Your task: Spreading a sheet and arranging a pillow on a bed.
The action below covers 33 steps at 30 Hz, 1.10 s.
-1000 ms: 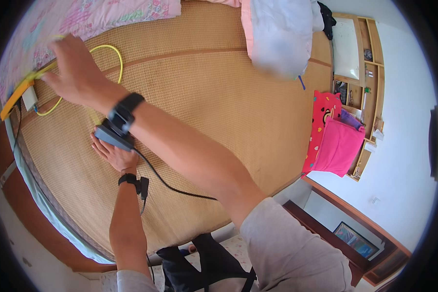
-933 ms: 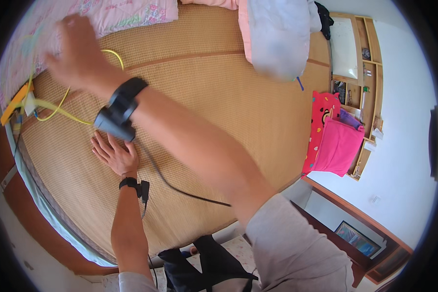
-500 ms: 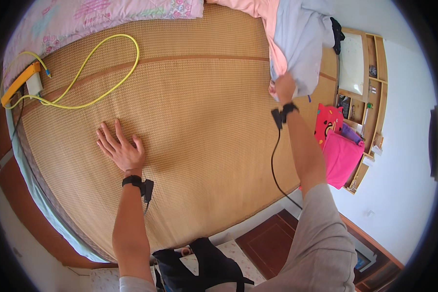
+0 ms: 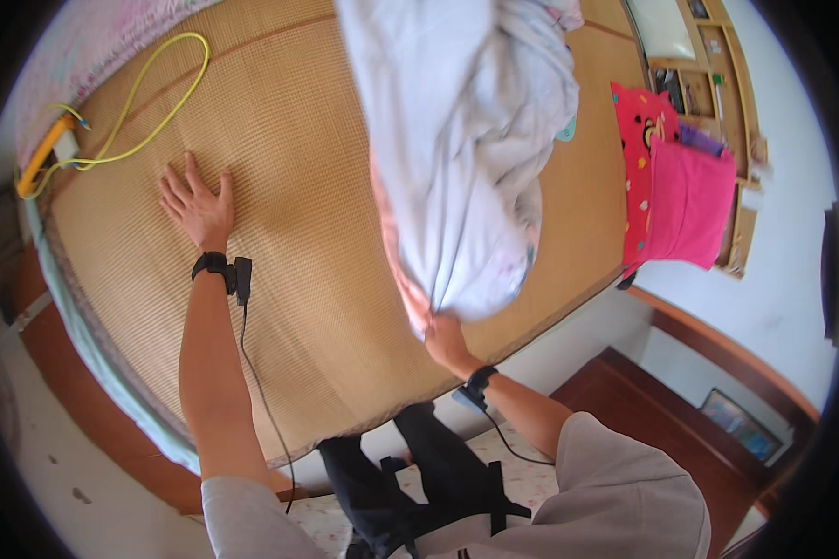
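Note:
My right hand (image 4: 449,347) is closed on the lower corner of a large white quilt (image 4: 457,140) with a peach-pink edge. The quilt stretches from that hand to the top of the view in loose folds, over the woven mat (image 4: 298,289) on the bed. Flat on the mat to the left, my left hand (image 4: 199,207) has its fingers spread and holds nothing. Each wrist wears a black band with a small black box and a cable.
Left of my left hand lie a yellow cable (image 4: 203,65) and an orange-and-white device (image 4: 51,154). A patterned pink quilt (image 4: 112,37) covers the far left. At right are a red cushion (image 4: 636,121), a bright pink cloth (image 4: 690,205) and a wooden shelf (image 4: 741,102).
My right hand has pulled the white quilt's corner toward me and leftward, from the far right to the bed's near edge. The left hand stays flat and open. The view has shifted.

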Each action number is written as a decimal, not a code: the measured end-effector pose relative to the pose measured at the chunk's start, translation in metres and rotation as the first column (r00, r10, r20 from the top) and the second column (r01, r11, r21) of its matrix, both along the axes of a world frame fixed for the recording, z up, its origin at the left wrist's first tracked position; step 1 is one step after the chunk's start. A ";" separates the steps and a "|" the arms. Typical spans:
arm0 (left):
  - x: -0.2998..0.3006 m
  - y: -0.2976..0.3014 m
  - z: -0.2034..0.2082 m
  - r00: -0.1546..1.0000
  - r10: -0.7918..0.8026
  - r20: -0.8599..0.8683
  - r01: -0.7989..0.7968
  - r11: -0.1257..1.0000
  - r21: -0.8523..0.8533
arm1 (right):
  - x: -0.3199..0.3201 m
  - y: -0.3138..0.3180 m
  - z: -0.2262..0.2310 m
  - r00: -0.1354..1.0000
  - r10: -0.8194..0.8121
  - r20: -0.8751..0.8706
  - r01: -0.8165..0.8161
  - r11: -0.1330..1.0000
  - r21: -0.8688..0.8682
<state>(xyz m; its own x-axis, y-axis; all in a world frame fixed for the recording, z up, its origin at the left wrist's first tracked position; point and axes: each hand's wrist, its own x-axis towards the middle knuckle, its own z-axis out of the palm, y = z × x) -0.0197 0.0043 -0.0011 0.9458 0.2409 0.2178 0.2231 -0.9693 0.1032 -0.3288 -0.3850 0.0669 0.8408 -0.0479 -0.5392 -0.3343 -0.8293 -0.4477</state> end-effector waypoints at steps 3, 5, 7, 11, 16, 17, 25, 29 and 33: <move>-0.047 0.014 -0.005 0.946 -0.299 -0.127 0.286 0.952 -0.110 | -0.124 0.012 0.018 0.901 0.434 0.020 -0.434 0.901 0.025; -0.142 0.052 0.007 0.840 -0.462 -0.284 0.534 0.795 0.287 | -0.138 0.055 0.061 0.799 0.599 -0.049 -0.586 0.795 0.157; -0.207 -0.074 0.044 0.788 -0.480 -0.385 0.122 0.735 -0.667 | -0.240 0.016 0.028 0.674 0.736 0.061 -0.738 0.672 0.055; -0.349 -0.158 0.121 0.654 -0.347 -0.673 -0.709 0.029 -0.704 | -0.231 -0.005 0.180 0.857 0.228 -0.463 0.092 0.816 0.571; -0.372 -0.242 0.189 0.637 -0.287 -0.716 -0.755 -0.418 -0.504 | -0.289 -0.098 0.307 0.707 0.350 -0.615 0.035 0.851 0.525; -0.379 -0.258 0.201 0.657 -0.385 -0.648 -0.749 -0.431 -0.502 | -0.319 -0.112 0.324 0.772 0.347 -0.533 -0.056 0.872 0.486; -0.456 -0.306 0.338 0.624 -0.627 -0.467 -0.688 -0.157 -0.708 | -0.420 -0.178 0.343 0.874 0.122 -0.470 0.091 0.909 0.407; -0.549 -0.246 0.372 0.742 -0.484 -0.464 -0.624 -0.248 -0.741 | -0.392 -0.240 0.405 0.779 0.178 0.601 -0.305 0.946 0.115; -0.666 -0.178 0.391 0.832 -0.452 -0.320 -0.514 -0.414 -0.751 | -0.329 -0.292 0.358 0.842 -0.440 0.312 0.280 0.851 0.443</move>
<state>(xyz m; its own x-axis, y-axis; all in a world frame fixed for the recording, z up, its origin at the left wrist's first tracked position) -0.6858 -0.1741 0.3896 0.7083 -0.3558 -0.6096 0.7056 0.3821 0.5968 -0.6577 -0.6768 0.4250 0.9431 -0.2562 -0.2121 -0.3079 -0.4312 -0.8481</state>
